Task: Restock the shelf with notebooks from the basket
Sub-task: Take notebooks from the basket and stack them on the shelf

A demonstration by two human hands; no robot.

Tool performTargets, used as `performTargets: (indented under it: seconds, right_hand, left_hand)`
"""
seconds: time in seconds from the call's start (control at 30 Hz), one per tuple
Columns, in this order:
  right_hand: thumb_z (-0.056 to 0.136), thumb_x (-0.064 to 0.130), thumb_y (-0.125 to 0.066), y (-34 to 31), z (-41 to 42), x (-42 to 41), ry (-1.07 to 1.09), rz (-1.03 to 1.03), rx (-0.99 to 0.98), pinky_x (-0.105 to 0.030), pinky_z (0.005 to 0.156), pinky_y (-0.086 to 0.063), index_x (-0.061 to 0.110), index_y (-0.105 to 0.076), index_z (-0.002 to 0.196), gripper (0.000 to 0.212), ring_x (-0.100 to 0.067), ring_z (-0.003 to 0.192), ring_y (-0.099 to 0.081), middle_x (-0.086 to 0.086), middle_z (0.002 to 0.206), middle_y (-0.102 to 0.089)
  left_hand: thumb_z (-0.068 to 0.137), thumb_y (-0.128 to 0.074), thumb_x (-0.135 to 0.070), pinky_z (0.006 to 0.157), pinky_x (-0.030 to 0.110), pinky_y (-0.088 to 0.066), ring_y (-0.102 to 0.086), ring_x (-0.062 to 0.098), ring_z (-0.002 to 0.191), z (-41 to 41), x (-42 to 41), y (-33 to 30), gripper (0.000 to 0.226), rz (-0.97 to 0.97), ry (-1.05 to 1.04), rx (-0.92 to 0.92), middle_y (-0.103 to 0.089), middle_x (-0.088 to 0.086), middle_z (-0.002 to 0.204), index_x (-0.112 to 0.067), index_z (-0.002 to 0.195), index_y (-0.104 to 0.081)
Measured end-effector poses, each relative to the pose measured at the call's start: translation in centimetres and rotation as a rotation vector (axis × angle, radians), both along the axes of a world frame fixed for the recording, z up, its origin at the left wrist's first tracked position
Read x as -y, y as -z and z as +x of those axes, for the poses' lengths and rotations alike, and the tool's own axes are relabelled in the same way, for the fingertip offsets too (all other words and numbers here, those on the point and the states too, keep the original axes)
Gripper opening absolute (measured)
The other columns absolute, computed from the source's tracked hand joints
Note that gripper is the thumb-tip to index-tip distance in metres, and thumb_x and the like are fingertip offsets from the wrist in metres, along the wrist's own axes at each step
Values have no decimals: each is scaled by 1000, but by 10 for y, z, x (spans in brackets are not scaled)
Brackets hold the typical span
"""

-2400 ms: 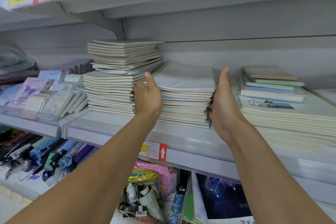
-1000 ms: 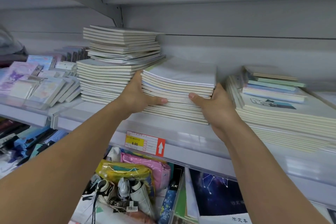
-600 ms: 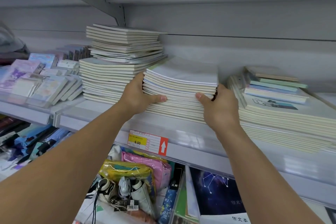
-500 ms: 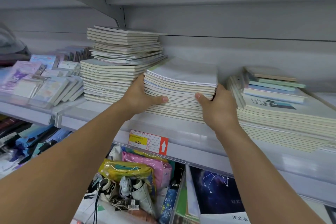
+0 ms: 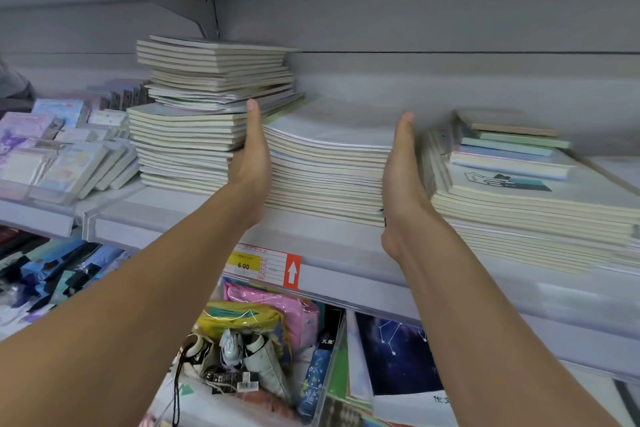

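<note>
Both hands flank the middle stack of notebooks [image 5: 329, 170] on the shelf [image 5: 346, 246]: the left hand [image 5: 251, 156] flat against its left side, the right hand [image 5: 400, 166] against its right, fingers straight, gripping nothing. Squaring the placed stack seems the step in hand. Next likely comes fetching more from the basket, which is not visible.

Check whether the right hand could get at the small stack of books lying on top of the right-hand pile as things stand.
Probably yes. The right hand is flat against the middle stack, holding nothing, and the small stack lies just to its right atop the right pile, uncovered, with open space above it.
</note>
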State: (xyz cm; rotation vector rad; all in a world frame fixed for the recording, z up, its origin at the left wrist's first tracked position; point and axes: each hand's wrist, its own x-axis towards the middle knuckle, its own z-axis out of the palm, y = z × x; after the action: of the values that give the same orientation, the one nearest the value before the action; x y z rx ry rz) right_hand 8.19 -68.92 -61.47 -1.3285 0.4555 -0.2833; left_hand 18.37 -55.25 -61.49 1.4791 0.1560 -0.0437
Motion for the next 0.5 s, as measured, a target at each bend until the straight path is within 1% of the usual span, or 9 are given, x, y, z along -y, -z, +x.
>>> performTargets:
  seconds: [0.07,0.13,0.2,0.27,0.3,0.33,0.4,0.47,0.5]
  right_hand:
    - [69,97,-30,0,0,0,-3,0,-32,-49,118,-19,36,-25,156,107,-22,150,-24,7,165,-21]
    - [69,97,-34,0,-2,2,-6,21,-22,-49,118,-19,38,-25,156,106,-22,149,-24,8,164,-21]
    - [71,92,-41,1,-3,5,-12,20,4,-47,117,-18,40,-24,155,100,-19,149,-24,11,164,-21]
    - [70,81,-57,1,-6,4,-1,-6,7,-45,112,-28,37,-39,149,92,-20,141,-38,9,156,-37]
    - [68,69,-64,2,-6,3,11,-15,-7,-43,105,-38,31,-49,140,84,-20,129,-49,6,145,-49]
    - [67,54,-68,3,-6,3,18,-29,-25,-38,89,-45,23,-56,131,72,-18,112,-56,4,128,-57]
    - [72,24,-68,7,-8,3,42,-130,-68,-28,63,-38,13,-57,114,45,-12,83,-51,3,99,-54]
    - [78,4,-66,13,-7,5,57,-333,-113,-25,59,-42,9,-52,107,32,-13,76,-50,-2,95,-52]
    - [79,-1,-67,17,-5,7,48,-423,-120,-27,64,-50,7,-51,115,40,-17,83,-56,-6,104,-56]
  left_hand:
    - [31,-34,-102,117,53,-24,-31,28,144,1,-2,0,142,0,55,11,-29,-1,159,-31,154,-26]
    - [46,-33,-101,119,53,-19,-25,25,146,1,-1,3,129,32,118,61,-23,-2,161,-33,154,-23]
    - [55,-37,-99,119,53,-19,-28,24,146,1,-2,5,117,64,201,102,-26,-4,160,-37,153,-25]
    - [52,-51,-95,117,54,-21,-34,24,143,1,-9,3,112,125,364,121,-36,-3,156,-40,149,-34]
    - [53,-62,-89,117,53,-23,-39,24,140,2,-14,4,107,170,472,132,-44,-3,152,-38,145,-42]
    - [56,-74,-76,116,51,-27,-46,23,135,4,-20,5,97,229,572,155,-53,-2,144,-33,140,-51]
    - [61,-91,-34,111,45,-38,-59,21,122,8,-25,10,78,386,650,237,-66,-1,127,-22,131,-59]
    - [50,-95,-5,105,42,-46,-61,22,113,12,-24,17,90,532,490,275,-68,0,119,-17,130,-54]
    - [46,-95,0,99,38,-50,-61,21,110,14,-23,19,94,570,402,286,-68,0,116,-17,128,-53]
